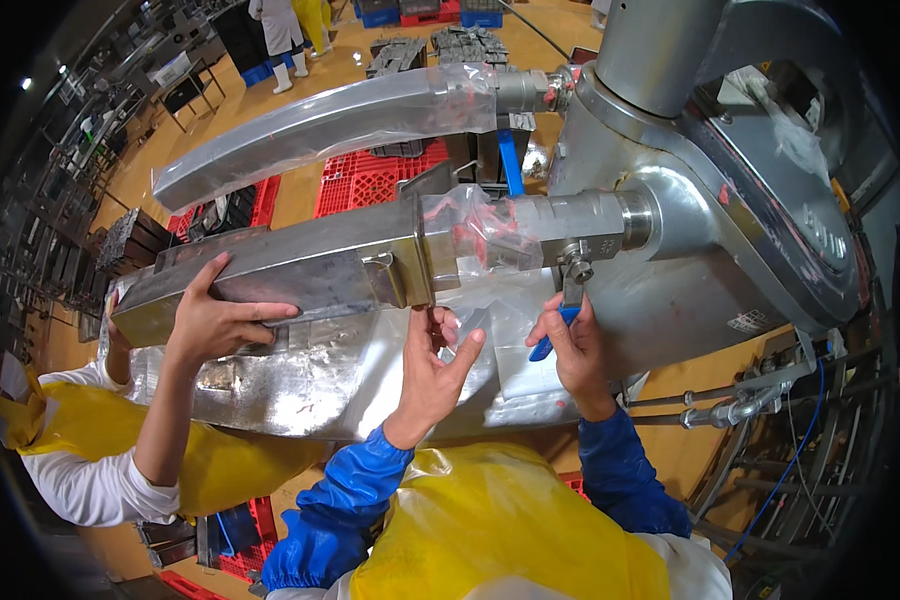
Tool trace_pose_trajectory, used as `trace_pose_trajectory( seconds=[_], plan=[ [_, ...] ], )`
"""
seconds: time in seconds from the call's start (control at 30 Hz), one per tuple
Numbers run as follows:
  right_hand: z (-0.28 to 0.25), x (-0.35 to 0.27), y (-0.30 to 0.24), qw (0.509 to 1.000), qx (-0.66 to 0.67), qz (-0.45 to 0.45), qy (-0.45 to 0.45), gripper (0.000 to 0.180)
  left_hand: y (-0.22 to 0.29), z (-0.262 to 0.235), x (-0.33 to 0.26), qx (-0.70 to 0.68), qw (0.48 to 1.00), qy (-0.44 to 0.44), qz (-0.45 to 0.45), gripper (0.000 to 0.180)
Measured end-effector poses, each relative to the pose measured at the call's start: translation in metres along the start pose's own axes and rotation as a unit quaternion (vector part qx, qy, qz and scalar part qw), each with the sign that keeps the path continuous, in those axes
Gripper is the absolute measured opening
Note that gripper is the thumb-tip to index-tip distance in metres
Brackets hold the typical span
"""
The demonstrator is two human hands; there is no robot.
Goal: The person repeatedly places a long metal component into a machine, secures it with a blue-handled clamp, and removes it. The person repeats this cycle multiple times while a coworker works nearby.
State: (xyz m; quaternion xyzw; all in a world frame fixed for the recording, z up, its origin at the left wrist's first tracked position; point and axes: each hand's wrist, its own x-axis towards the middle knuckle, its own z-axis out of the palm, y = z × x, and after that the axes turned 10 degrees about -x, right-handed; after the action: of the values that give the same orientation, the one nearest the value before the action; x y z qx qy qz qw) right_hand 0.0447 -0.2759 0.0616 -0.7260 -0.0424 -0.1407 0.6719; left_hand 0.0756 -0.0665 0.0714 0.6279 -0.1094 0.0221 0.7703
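Note:
A long rectangular metal mould [310,255] lies level, its flanged right end against a valve and pipe [570,222] on a big steel machine [660,290]. Clear plastic film [485,235] with red smears wraps that joint. My left hand [435,370] is just under the flange, fingertips at its lower edge, the thumb stretched apart. My right hand [577,355] grips the blue-handled valve lever [555,335] below the pipe. At the mould's left part, a co-worker's hand [215,315] rests on its near side; the co-worker's other hand [118,335] is at its far-left end.
A steel tray-like surface [300,385] runs below the mould. Beyond it, another film-covered metal tube [330,125] extends from a second outlet. Red pallets [355,180] and stacked metal moulds [470,48] stand on the floor. Pipes and a blue hose [795,450] are at the right.

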Motion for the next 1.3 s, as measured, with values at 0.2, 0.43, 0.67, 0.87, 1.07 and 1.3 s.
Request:
trace_pose_trajectory(
  seconds=[0.2, 0.43, 0.67, 0.87, 1.07, 1.3],
  plan=[
    [0.010, 0.001, 0.009, 0.999, 0.020, -0.014, 0.038, 0.017, 0.006, -0.021, 0.003, 0.052, 0.999, -0.014, 0.002, 0.038],
    [0.026, -0.003, 0.022, 0.982, 0.168, 0.008, 0.088, 0.018, 0.014, -0.029, 0.009, 0.091, 0.996, -0.026, 0.001, 0.034],
    [0.084, 0.008, -0.003, 0.943, 0.301, 0.006, 0.140, 0.022, 0.004, -0.050, 0.006, 0.051, 0.998, 0.026, -0.022, 0.028],
    [0.099, 0.015, -0.011, 0.925, 0.348, 0.013, 0.151, 0.035, 0.000, -0.098, -0.001, 0.079, 0.990, 0.113, 0.000, 0.026],
    [0.099, 0.017, -0.015, 0.918, 0.372, 0.009, 0.135, 0.033, -0.006, -0.136, -0.013, -0.044, 0.978, 0.199, -0.037, 0.043],
    [0.114, 0.019, -0.030, 0.916, 0.363, -0.001, 0.173, 0.031, -0.029, -0.135, -0.058, -0.103, 0.982, 0.135, -0.080, 0.046]
  ],
)
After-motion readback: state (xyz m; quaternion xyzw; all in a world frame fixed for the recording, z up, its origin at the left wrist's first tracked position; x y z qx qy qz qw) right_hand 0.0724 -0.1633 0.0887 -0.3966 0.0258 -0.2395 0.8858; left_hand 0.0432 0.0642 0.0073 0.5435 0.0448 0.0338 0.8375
